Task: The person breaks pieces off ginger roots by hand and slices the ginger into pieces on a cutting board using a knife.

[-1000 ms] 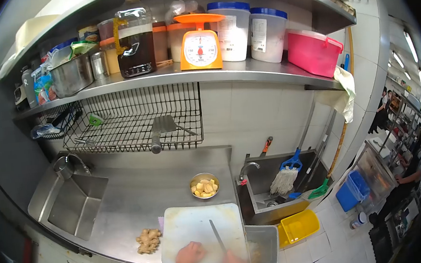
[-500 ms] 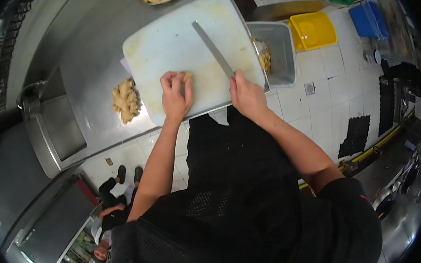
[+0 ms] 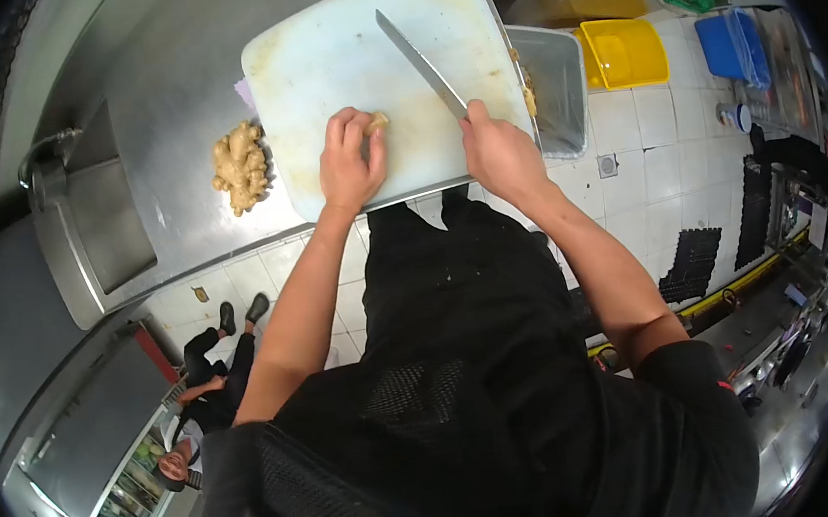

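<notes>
Sink point(image 3: 121, 230) first, over on the left from where I stand, shiny and square, set into a long metal counter point(image 3: 170, 112). Below it, down on the tiled floor point(image 3: 277, 266), I see another person point(image 3: 218, 382) in dark clothes and dark shoes. Next along the counter lies a big, bumpy lump of ginger point(image 3: 241, 168), near the left edge of a white cutting board point(image 3: 313, 60). A scrap of something purple point(image 3: 243, 92) pokes out by that same edge.

On the board is the left hand point(image 3: 351, 161). Its fingers are bent and bunched up, with the thumb close by, and they have hold of a small yellow bit of ginger point(image 3: 378, 122). Part of that bit is hidden, but one end peeks out between the pointing finger and the thumb. To the right, a long knife point(image 3: 416, 58) slants over the board, its tip pointing away from the one who holds it. I can't tell if the blade touches the board, but it is apart from the small bit. The right hand point(image 3: 505, 155) holds the knife's back end in a tight fist near the board's right edge.

Just beside the board stands a grey bin point(image 3: 561, 83) with yellowish scraps point(image 3: 529, 101) at its left side. Then comes a yellow bin point(image 3: 628, 55), and then a blue bin point(image 3: 729, 49) with see-through plastic on it.
</notes>
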{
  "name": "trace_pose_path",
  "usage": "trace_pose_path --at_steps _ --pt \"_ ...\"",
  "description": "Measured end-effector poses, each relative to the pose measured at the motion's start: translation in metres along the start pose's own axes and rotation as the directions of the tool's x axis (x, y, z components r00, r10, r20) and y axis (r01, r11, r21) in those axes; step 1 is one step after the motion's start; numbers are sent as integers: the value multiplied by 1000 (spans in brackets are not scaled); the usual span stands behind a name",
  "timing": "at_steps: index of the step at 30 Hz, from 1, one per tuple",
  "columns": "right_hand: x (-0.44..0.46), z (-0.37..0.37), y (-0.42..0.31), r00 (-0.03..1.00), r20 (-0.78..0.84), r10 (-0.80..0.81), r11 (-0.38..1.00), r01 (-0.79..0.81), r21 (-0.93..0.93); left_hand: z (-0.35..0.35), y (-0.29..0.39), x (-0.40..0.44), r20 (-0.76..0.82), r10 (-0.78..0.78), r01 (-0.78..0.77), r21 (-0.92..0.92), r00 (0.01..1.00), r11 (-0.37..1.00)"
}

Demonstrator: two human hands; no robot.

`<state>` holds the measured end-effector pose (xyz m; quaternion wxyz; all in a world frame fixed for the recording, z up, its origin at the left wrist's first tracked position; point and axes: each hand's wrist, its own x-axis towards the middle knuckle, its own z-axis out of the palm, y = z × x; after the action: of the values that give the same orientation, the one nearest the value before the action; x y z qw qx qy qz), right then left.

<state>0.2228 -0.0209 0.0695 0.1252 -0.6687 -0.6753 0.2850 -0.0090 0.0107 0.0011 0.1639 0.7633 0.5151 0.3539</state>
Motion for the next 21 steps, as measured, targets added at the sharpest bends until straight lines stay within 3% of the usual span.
trace_pose_path --at_steps 2,4,5,7,10,13,15,17,21 --pt "1 -8 -10 999 -9 -48 998 48 41 0 -3 4 -9 17 -17 20 1000 1000" --pt "-4 -5 -20 979 -195 -62 989 88 123 -3 1 -2 13 -32 32 -5 999 999" --pt "-5 0 -16 982 -179 -59 989 81 121 -4 5 -8 19 -47 48 -8 999 999" --pt "8 1 -10 995 70 67 998 -69 15 -3 5 0 2 -55 55 -6 999 998" --pt "-3 -11 -20 995 -60 79 981 -67 180 -1 0 4 -45 -26 28 50 999 998" --pt "2 14 -3 997 22 78 997 -77 -4 -4 7 1 -6 -55 55 76 998 996" --pt "10 10 -2 998 7 63 998 -62 -19 -2 5 2 1 -26 26 56 1000 998" --pt "14 7 -6 992 116 52 994 -40 -100 0 1 2 -3 -14 14 55 1000 998" --pt "0 0 -16 994 98 44 999 -43 -11 -1 1 1 47 -60 58 41 997 997"
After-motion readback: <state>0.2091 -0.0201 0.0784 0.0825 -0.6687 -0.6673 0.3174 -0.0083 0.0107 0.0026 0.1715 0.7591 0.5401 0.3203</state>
